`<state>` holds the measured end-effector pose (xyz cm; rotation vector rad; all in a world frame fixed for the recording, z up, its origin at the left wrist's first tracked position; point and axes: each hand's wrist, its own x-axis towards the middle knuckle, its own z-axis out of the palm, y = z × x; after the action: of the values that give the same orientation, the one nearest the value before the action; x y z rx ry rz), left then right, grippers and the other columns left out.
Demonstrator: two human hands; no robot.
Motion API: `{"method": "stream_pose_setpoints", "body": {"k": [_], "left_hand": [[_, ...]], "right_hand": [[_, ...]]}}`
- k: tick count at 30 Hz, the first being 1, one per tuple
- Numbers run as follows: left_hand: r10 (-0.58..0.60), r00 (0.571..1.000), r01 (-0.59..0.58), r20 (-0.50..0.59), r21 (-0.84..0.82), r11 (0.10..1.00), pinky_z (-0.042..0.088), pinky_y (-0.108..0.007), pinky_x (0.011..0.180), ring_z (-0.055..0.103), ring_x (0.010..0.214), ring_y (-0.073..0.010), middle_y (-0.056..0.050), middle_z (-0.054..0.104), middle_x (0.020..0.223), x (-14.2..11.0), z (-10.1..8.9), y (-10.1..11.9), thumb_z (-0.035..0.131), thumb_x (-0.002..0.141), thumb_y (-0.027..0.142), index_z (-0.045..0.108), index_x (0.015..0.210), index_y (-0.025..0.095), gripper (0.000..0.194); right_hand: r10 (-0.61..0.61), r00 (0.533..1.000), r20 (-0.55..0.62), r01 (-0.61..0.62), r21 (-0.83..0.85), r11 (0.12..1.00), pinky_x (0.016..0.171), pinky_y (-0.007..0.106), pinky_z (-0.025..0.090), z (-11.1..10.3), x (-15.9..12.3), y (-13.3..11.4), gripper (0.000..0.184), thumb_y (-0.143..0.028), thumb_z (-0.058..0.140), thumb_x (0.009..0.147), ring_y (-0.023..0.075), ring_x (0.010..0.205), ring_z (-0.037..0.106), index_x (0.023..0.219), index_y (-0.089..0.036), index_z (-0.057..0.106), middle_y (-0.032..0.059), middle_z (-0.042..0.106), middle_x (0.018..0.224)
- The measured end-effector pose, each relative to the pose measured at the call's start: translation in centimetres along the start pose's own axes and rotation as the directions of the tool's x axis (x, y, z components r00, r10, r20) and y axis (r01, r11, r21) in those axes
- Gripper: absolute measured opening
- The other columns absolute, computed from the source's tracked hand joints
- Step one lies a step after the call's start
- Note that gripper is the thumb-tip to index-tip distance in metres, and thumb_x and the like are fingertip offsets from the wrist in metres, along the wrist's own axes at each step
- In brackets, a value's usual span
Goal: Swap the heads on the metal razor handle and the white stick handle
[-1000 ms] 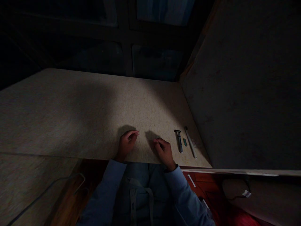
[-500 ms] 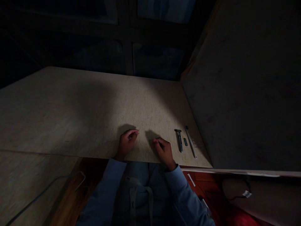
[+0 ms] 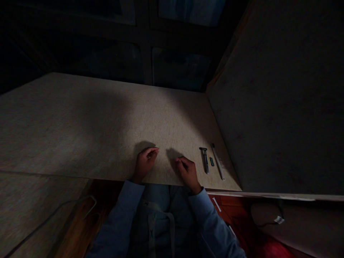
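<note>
Hands [image 3: 187,173] barely moved, apart, near table [image 3: 158,118] edge; razor [image 3: 205,160] rightward.

The curled fingers of the left grip [image 3: 145,163] and right grip [image 3: 188,172] hide their palms. Markings on the razor [image 3: 205,160] and the small green item [image 3: 211,161] are too small to read. The left edge crops the desk [image 3: 150,114]; the lower left, the cable [image 3: 53,215].

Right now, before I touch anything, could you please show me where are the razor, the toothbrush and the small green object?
Razor [image 3: 206,162]: head view, middle of its handle.
Toothbrush [image 3: 218,164]: head view, middle of its pale handle.
Small green object [image 3: 212,162]: head view, middle of its upper face.
</note>
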<state>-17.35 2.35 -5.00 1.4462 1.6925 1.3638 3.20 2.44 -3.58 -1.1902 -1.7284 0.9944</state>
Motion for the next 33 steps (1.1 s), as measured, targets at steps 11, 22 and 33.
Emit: {"method": "stream_pose_setpoints", "body": {"k": [11,22,33], "left_hand": [[0.040,0.999,-0.040,0.010,-0.013,0.999,0.055,-0.030,0.074,0.070,0.084,-0.0196,-0.007,0.076,0.092,0.0,0.0,-0.3,0.059,0.085,0.034,0.073,0.091,0.019,0.022],[0.035,0.999,-0.035,0.023,-0.023,0.999,0.055,-0.030,0.074,0.070,0.084,-0.0194,-0.008,0.076,0.091,-0.1,0.0,0.0,0.057,0.085,0.036,0.073,0.091,0.018,0.024],[0.030,0.999,-0.030,0.036,-0.016,0.999,0.055,-0.030,0.075,0.069,0.085,-0.0199,-0.008,0.075,0.092,-0.2,0.0,0.0,0.057,0.085,0.036,0.073,0.091,0.019,0.024]], "right_hand": [[0.016,1.000,-0.001,-0.016,-0.031,0.999,0.057,0.024,0.035,0.1,0.1,0.1,0.038,-0.042,0.048,0.094,0.0139,0.060,0.050,0.069,-0.018,0.061,-0.0010,0.053,0.061],[0.029,1.000,-0.008,-0.029,-0.062,0.998,0.057,0.025,0.037,0.0,-0.6,-0.5,0.039,-0.044,0.048,0.095,0.0148,0.061,0.051,0.069,-0.018,0.061,0.0000,0.055,0.062],[0.065,0.989,-0.134,-0.071,-0.041,0.997,0.054,0.025,0.038,-2.9,-4.9,-1.2,0.041,-0.046,0.049,0.095,0.0147,0.058,0.051,0.067,-0.018,0.061,0.0008,0.056,0.061]]}}
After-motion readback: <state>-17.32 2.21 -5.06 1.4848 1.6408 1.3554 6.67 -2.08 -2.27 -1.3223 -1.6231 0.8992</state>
